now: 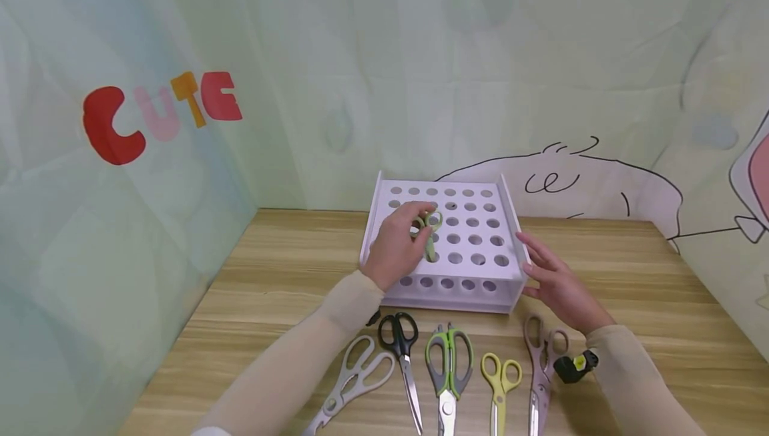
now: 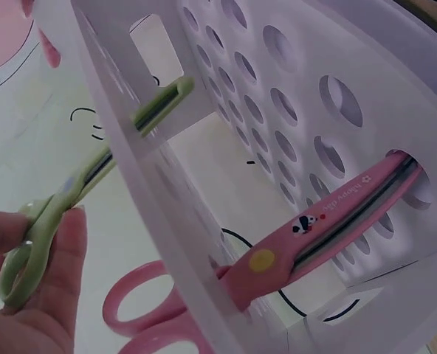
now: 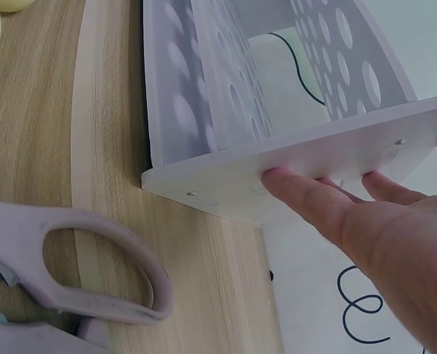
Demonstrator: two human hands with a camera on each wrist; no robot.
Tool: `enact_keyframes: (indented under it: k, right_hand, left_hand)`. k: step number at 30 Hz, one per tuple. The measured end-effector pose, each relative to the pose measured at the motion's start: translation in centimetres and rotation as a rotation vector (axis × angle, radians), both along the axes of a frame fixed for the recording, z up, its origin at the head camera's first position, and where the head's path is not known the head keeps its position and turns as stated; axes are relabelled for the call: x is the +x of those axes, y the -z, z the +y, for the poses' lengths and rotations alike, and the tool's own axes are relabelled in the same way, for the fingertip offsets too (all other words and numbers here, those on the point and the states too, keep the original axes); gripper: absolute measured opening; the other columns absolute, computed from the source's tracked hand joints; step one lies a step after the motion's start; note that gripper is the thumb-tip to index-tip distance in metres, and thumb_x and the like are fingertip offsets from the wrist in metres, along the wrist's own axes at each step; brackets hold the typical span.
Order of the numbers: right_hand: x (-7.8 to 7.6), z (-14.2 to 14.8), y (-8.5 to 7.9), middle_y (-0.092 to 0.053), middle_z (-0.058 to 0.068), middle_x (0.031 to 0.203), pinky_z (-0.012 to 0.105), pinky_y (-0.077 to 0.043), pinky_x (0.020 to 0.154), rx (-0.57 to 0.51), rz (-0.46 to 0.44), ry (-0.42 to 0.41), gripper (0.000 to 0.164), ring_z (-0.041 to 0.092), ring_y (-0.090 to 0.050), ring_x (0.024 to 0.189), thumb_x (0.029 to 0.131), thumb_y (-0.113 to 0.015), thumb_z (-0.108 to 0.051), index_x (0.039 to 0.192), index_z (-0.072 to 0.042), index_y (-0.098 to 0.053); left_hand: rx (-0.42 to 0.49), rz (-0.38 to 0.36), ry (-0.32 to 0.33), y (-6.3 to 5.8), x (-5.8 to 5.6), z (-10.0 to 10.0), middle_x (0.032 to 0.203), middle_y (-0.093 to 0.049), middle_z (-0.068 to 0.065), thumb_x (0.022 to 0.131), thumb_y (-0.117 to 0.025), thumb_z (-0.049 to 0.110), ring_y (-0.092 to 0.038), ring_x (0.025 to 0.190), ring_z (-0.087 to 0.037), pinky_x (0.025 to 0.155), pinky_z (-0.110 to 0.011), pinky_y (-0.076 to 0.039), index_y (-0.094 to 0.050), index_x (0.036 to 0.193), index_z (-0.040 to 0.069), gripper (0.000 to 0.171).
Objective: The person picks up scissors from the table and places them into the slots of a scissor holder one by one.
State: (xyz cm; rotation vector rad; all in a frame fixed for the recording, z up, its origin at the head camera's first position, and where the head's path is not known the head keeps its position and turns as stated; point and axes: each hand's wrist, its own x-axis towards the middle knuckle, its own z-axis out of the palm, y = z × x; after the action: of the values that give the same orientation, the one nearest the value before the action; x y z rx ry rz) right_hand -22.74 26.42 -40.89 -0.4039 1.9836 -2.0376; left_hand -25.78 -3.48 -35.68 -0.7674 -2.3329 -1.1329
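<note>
My left hand point(image 1: 398, 244) pinches the handles of small green scissors point(image 1: 429, 250) over a white two-tier rack point(image 1: 441, 272) full of round holes. The green blades point down through a hole in the upper plate; in the left wrist view their tip shows between the two plates. Beside them, pink scissors point(image 2: 259, 273) stand in the rack, blades reaching into a lower-plate hole; in the head view my left hand hides them. With fingers extended, my right hand point(image 1: 560, 289) rests its fingertips point(image 3: 277, 177) against the rack's right side panel point(image 3: 329, 158).
In front of the rack lie white scissors point(image 1: 348, 384), black-handled scissors point(image 1: 399, 342), green-and-grey scissors point(image 1: 447, 382), yellow scissors point(image 1: 498, 382) and mauve scissors point(image 1: 541, 382) on the wooden table point(image 1: 288, 269). A printed curtain point(image 1: 360, 55) hangs behind.
</note>
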Motion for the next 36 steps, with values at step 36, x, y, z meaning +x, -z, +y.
enact_keyframes:
  k: [36]
  right_hand:
    - [-0.1,0.0,0.0,0.003,0.017,0.164,0.039,-0.046,0.101,-0.018,-0.005,-0.006,0.062,0.027,-0.034,0.137,0.106,-0.044,-0.021,0.160,-0.021,-0.013]
  left_hand:
    - [-0.309,-0.024,-0.032,1.5,0.3,0.7,0.103,-0.070,-0.006,0.089,-0.068,0.004,-0.066,0.092,-0.018,0.082,-0.032,-0.054,-0.067,0.113,0.007,0.024]
